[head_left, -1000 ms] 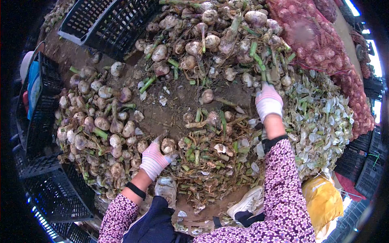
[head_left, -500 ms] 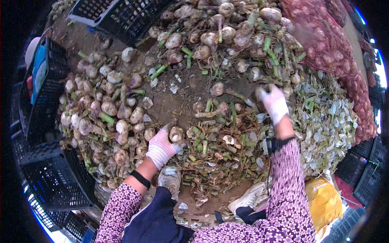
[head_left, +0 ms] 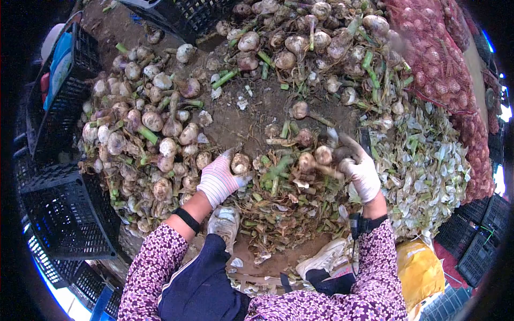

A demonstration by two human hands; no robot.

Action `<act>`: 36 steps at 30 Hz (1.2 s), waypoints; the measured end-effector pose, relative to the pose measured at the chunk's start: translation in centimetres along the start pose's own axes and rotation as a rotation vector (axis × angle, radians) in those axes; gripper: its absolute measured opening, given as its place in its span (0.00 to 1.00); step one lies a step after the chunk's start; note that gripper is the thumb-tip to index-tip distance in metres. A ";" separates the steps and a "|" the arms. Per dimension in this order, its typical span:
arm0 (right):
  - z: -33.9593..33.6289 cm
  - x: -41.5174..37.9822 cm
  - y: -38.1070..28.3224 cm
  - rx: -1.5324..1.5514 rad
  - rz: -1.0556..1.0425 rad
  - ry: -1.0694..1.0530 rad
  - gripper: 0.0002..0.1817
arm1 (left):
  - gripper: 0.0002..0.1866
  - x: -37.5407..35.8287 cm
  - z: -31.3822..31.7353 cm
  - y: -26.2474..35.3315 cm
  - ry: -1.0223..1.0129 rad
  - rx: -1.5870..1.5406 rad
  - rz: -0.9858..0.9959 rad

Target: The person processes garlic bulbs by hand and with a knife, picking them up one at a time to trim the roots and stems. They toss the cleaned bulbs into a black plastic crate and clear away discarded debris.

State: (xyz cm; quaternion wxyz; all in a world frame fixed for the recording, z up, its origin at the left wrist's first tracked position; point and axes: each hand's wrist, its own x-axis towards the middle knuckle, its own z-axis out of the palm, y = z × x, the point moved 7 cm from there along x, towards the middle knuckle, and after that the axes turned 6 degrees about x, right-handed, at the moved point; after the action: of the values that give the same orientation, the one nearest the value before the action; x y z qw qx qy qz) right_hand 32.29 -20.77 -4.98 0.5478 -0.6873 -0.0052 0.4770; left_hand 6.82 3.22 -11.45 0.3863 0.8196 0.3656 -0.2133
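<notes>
My left hand [head_left: 220, 177], in a striped white glove with soiled fingertips, is wrapped round a garlic bulb [head_left: 240, 163] in front of me. On the right, my right hand [head_left: 361, 174], also gloved, has its fingers curled over the stem [head_left: 329, 171] of another garlic bulb [head_left: 307, 161]. Its fingertips are dark and slightly blurred. Touching that bulb is a second, rounder bulb [head_left: 324, 155]. Beneath both hands lies a heap of cut stems and dry leaves [head_left: 289, 214]. Farther out, a single bulb with its stem [head_left: 299, 109] rests on bare soil.
Heaped garlic [head_left: 152, 120] lies left, with more garlic [head_left: 321, 43] at the back. Papery skins [head_left: 428, 171] cover the right side beside red mesh sacks [head_left: 428, 59]. Black crates [head_left: 69, 214] stand left. A yellow bag [head_left: 420, 273] lies near my right elbow.
My right hand has come down and nearer from the far soil, and bulbs beside it have shifted. My left hand still holds its bulb. The whole view has shifted slightly.
</notes>
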 end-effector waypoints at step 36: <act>-11.2 -4.2 11.5 -1.232 0.125 0.693 0.37 | 0.49 -1.3 1.7 1.4 -0.077 0.394 0.027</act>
State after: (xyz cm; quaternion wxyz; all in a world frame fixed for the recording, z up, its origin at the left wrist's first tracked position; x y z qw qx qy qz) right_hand 31.47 -35.92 -11.60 0.0010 -0.9833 -0.0599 0.1716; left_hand 6.99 0.73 -10.95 0.2350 0.8753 0.2907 -0.3068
